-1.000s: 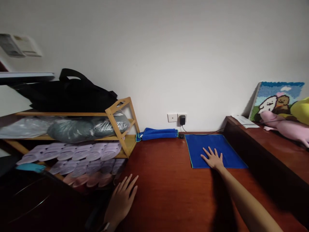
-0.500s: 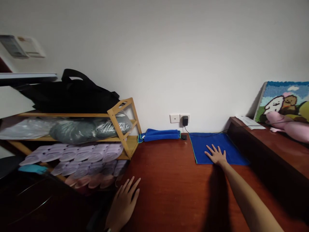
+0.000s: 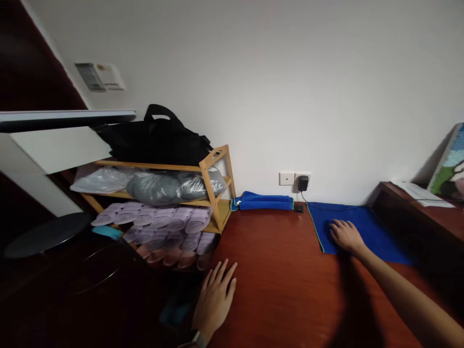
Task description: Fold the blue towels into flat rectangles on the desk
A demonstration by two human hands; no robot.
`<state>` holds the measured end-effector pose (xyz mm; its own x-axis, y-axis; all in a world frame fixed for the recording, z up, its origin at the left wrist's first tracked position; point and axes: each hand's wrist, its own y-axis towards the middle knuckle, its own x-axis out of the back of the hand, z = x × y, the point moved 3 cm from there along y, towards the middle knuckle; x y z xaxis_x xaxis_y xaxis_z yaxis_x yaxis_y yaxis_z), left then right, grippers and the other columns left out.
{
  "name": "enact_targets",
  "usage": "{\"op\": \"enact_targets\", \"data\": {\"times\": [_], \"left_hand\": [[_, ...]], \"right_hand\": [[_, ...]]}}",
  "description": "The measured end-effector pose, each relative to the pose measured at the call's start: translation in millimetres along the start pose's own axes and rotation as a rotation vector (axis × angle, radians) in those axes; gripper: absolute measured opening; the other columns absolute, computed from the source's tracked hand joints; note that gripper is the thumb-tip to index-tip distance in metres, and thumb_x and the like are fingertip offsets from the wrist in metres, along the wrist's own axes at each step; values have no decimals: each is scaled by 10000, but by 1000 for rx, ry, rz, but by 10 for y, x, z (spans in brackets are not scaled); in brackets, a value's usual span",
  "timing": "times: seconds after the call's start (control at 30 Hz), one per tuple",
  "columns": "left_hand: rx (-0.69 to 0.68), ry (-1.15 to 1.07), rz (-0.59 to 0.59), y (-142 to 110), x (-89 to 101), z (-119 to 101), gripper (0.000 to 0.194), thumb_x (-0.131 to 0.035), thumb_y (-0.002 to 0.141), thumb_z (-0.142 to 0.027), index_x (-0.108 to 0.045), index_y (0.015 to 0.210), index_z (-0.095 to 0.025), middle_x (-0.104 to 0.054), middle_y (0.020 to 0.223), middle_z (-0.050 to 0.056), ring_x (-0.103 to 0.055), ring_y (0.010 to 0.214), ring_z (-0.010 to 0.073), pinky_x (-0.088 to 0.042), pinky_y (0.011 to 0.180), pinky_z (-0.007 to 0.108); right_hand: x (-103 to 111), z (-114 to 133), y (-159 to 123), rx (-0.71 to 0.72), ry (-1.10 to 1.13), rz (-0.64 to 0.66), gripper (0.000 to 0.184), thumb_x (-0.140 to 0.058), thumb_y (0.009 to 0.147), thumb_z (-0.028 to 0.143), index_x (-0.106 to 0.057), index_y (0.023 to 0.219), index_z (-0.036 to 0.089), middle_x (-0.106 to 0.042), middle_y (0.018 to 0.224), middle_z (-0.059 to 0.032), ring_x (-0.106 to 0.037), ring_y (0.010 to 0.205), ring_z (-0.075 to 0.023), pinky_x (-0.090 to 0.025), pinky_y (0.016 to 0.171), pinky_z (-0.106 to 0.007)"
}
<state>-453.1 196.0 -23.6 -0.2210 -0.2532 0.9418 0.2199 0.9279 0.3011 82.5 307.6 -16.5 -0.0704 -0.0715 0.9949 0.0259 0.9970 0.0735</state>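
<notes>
Blue cloth (image 3: 375, 233): green-edged, spread flat under the right hand (image 3: 346, 235), most of it beyond and rightward of the fingers.
Cloth handling: light, even pressure with straighter fingers should avoid bunching; the power cord (image 3: 303, 195) beyond the hand is a likely snag.
Right hand: palm down, fingers loosely bent, gripping nothing visible; forearm slants in from lower right.
Left hand (image 3: 216, 296): palm down at the worktop (image 3: 268, 270) edge, fingers spread, empty.

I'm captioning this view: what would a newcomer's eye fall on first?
Probably the flat blue cloth, vivid against the red-brown tabletop on the right, beneath the right hand. Next might come the black bag atop the wooden rack at left, with rows of lilac slippers below.
</notes>
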Motion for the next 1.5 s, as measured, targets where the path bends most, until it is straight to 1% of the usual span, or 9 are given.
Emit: {"op": "enact_targets", "data": {"times": [0.2,0.3,0.4,0.67,0.83,1.0,1.2,1.33,1.5], "left_hand": [[-4,-26,-13,-45,32,-23,481,-420,1027,-381,-490,1502,-384,-481,1590,-7,-429,1463,262,-347,1211,517],[-10,-14,-12,-77,36,-13,489,-415,1035,-375,-458,1522,-388,-477,1593,-2,-434,1459,265,-362,1202,521],[-12,-8,9,-101,27,-1,497,-412,1041,-376,-426,1537,-399,-455,1607,-6,-429,1462,267,-365,1199,533],[-6,-22,12,-88,32,-21,504,-403,1042,-354,-417,1545,-381,-445,1614,3,-402,1476,262,-340,1207,530],[0,-21,4,-62,46,-42,493,-438,1020,-332,-481,1511,-360,-479,1592,21,-426,1462,266,-349,1201,520],[11,-22,-35,-31,27,-30,469,-449,1007,-325,-544,1466,-337,-500,1577,42,-450,1449,273,-349,1197,523],[-3,-45,-41,25,-23,-20,437,-450,994,-340,-630,1387,-278,-541,1540,75,-465,1439,288,-343,1194,527],[5,-59,-72,52,-16,-20,442,-452,978,-338,-640,1368,-249,-566,1517,95,-479,1423,302,-349,1184,529],[15,-139,-176,-21,173,-60,399,-420,974,-318,-710,1217,-191,-722,1234,145,-648,1164,310,-488,1022,473]], "right_hand": [[176,1483,481,291,177,-93,654,-404,918,307,-399,1560,181,-417,1611,-96,-391,1449,-261,-284,1200,-396],[168,1981,836,188,167,-109,761,-460,869,270,-290,1604,171,-274,1686,-64,-234,1534,-259,-208,1235,-401],[161,2188,1079,49,193,-129,763,-446,886,273,-244,1612,152,-394,1613,-150,-311,1485,-345,-194,1211,-542],[202,2326,631,89,163,-251,495,-378,980,327,-529,1435,199,-503,1513,-143,-294,1459,-366,-95,1231,-582],[130,2283,-736,273,348,-128,523,-308,1024,445,-579,1424,244,-625,1382,-148,-551,1244,-355,-394,1112,-545],[184,2029,-2102,430,678,-39,400,-435,1027,449,-602,1378,353,-642,1387,-25,-582,1288,-240,-440,1151,-413],[247,1604,-2013,-88,719,-222,531,-491,956,490,-592,1405,225,-609,1415,-132,-557,1315,-323,-443,1129,-503],[208,1726,-1897,-153,734,-85,506,-527,881,369,-629,1334,167,-696,1254,-172,-644,1179,-320,-470,1047,-429],[138,1921,-2353,-180,1110,13,312,-574,795,500,-666,914,226,-752,898,-90,-705,894,-271,-524,818,-339]]}}
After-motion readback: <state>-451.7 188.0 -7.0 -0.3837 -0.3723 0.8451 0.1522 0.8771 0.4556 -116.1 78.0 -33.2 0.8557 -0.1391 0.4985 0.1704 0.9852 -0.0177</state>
